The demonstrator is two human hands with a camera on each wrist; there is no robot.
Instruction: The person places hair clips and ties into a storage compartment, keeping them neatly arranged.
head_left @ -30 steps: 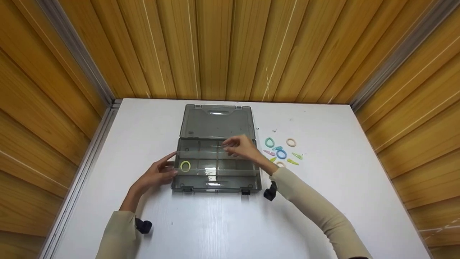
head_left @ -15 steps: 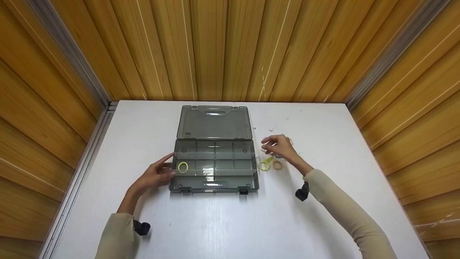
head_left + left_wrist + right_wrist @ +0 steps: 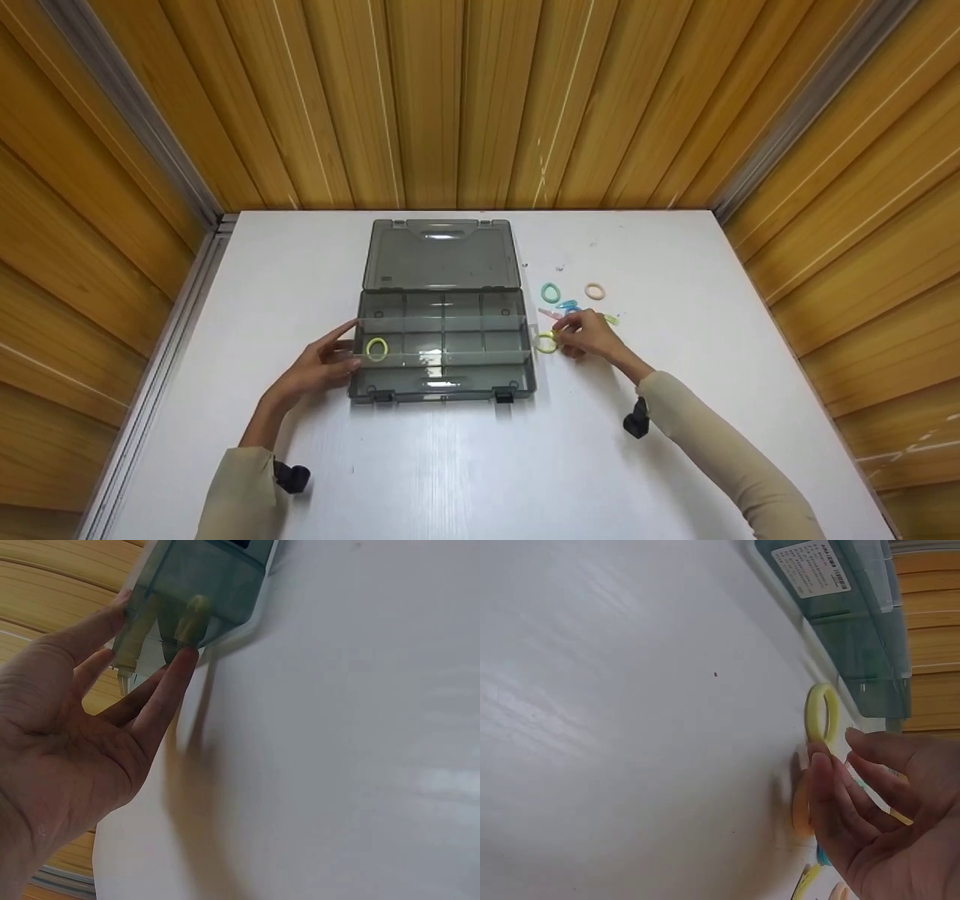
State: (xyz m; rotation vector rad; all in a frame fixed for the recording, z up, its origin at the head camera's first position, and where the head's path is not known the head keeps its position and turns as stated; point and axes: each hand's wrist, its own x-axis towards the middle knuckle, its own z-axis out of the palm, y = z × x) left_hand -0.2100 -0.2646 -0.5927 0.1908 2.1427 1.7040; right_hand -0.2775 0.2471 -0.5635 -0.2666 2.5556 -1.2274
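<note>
My left hand point(image 3: 330, 365) rests its fingertips on the left side of a grey see-through compartment box point(image 3: 444, 394), lid laid back. In the left wrist view, those fingers point(image 3: 169, 690) are spread and fairly straight at the box's corner. A yellow hair tie point(image 3: 367, 349) lies inside the box, in the middle row at left. Right of the box, my right hand point(image 3: 594, 335) reaches down at a second yellow hair tie point(image 3: 812, 716). Its fingertips are right at the tie's near end, with a gap between them in the right wrist view.
Beyond the right hand lie a teal hair tie point(image 3: 543, 293), a beige one point(image 3: 595, 284), and blue point(image 3: 568, 304), pink point(image 3: 549, 313) and green point(image 3: 612, 319) hair clips. An orange tie point(image 3: 801, 806) is partly behind the fingers. Clear dividers point(image 3: 480, 358) cross the box.
My right hand has left the box's upper right part, moved right over the loose hair ties, then come down toward the yellow one. The left hand stays at the box's side.
</note>
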